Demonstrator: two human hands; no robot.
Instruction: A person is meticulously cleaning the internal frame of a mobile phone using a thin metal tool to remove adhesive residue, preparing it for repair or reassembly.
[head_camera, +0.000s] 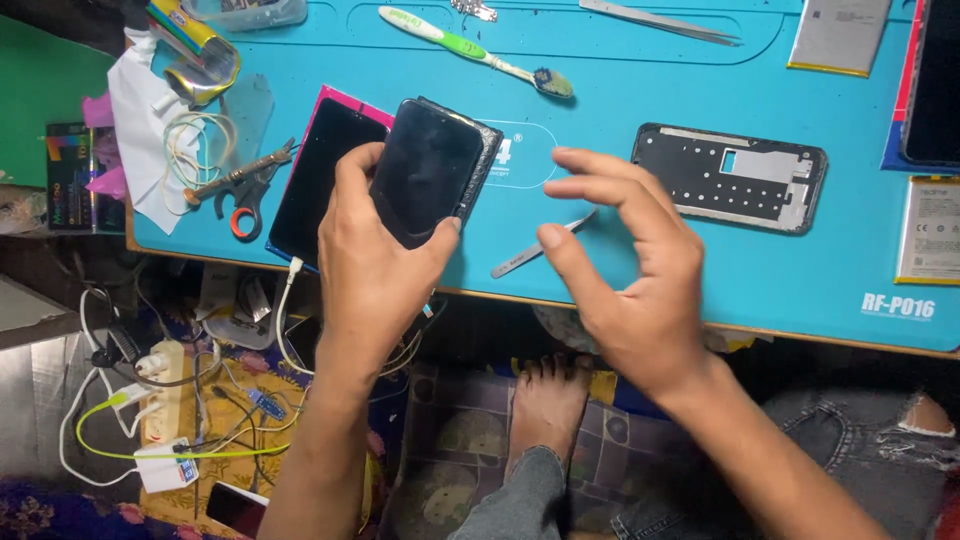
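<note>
While the right hand (625, 265) hovers open and empty over the metal spudger (540, 248), the left hand (385, 255) clasps the dark phone (430, 165) above the near mat (650, 290) edge; a slack grip could drop it floorward.

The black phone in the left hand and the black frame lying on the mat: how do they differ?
The black phone is held tilted above the blue mat by the left hand; the black frame lies flat, untouched, beyond the right hand. The phone shows a solid glossy face; the frame is matte, with cutouts. Both are dark, phone-sized rectangles.
</note>
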